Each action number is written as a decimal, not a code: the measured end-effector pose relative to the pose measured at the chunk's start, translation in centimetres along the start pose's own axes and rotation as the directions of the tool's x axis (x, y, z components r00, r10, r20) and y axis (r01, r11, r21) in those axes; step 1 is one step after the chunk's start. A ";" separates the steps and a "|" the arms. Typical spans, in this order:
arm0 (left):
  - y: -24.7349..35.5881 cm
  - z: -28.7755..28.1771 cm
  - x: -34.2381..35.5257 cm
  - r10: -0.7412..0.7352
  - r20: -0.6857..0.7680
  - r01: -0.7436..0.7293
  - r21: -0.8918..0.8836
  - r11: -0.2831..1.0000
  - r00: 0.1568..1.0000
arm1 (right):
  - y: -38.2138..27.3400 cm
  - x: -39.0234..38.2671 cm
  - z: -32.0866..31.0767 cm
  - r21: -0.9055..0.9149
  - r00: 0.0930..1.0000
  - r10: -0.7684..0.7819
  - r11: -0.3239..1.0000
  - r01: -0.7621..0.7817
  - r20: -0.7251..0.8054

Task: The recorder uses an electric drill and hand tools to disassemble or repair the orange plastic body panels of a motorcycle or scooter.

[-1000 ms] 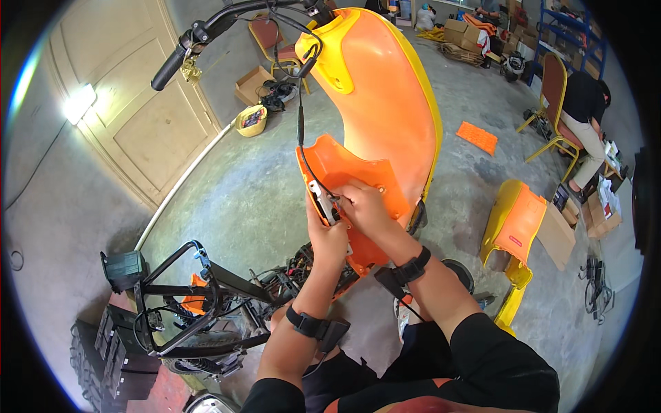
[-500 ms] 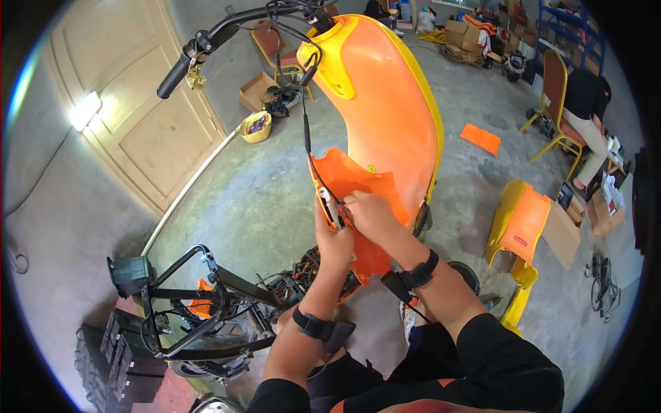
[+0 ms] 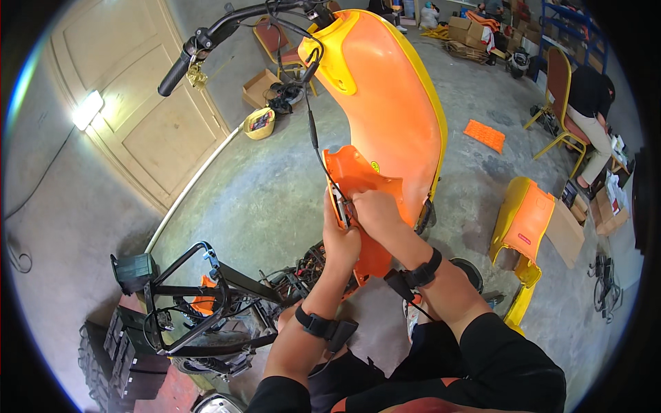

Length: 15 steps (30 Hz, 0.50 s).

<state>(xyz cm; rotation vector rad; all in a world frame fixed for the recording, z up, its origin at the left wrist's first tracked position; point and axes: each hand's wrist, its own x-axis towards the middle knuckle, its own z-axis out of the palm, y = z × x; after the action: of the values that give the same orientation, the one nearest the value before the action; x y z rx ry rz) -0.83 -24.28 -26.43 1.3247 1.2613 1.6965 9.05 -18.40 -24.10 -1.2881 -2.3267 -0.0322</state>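
Note:
An orange plastic panel (image 3: 361, 166) is held in front of me, between the large orange-and-yellow scooter front shield (image 3: 396, 96) and the bare frame. My left hand (image 3: 341, 241) is closed round the panel's left edge, beside a slot with a whitish part (image 3: 338, 201) in it. My right hand (image 3: 377, 212) has its fingers curled at that slot, where the black cable (image 3: 312, 127) from the handlebar (image 3: 227, 31) comes down. What its fingertips grip is hidden.
The black scooter frame (image 3: 249, 292) with exposed wiring stands at lower left. A yellow-and-orange cover (image 3: 521, 220) and a flat orange piece (image 3: 485, 135) lie on the floor to the right. Someone (image 3: 592, 103) bends over beside a chair (image 3: 559, 89). A yellow basket (image 3: 259, 124) sits near the door.
The orange panel has shifted a little to the right and turned slightly, with both hands moving along. My right hand's fingers are more curled against the slot.

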 end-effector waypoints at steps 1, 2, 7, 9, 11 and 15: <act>0.2 -0.1 0.0 0.005 0.014 -0.006 0.038 0.999 1.000 | 0.1 0.0 0.2 -0.006 1.000 0.012 1.000 -0.012 -0.010; 0.3 -0.1 -0.1 -0.001 0.024 0.000 0.077 0.997 1.000 | 0.2 0.0 0.5 -0.007 0.999 0.035 0.999 -0.035 0.029; 0.0 0.0 -0.1 -0.037 0.027 0.035 0.089 0.995 0.999 | 0.3 -0.1 1.8 0.278 0.984 0.107 0.959 -0.064 -0.144; -0.3 0.0 0.1 -0.059 0.020 0.056 0.100 0.993 0.998 | 0.3 0.1 2.0 0.290 0.983 0.128 0.953 -0.085 -0.132; -0.6 0.0 0.5 0.074 0.004 -0.074 0.132 0.988 0.997 | 0.3 0.1 2.1 0.303 0.981 0.150 0.947 -0.108 -0.120; -0.8 -0.1 0.8 0.049 0.014 -0.050 0.057 0.997 0.999 | 0.5 0.2 1.9 0.257 0.981 0.146 0.960 -0.109 -0.130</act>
<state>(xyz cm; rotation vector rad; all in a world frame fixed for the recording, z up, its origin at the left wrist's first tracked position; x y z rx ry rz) -1.22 -23.29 -26.89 1.4081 1.2884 1.6951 8.57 -17.50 -25.79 -1.2602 -2.0443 0.1946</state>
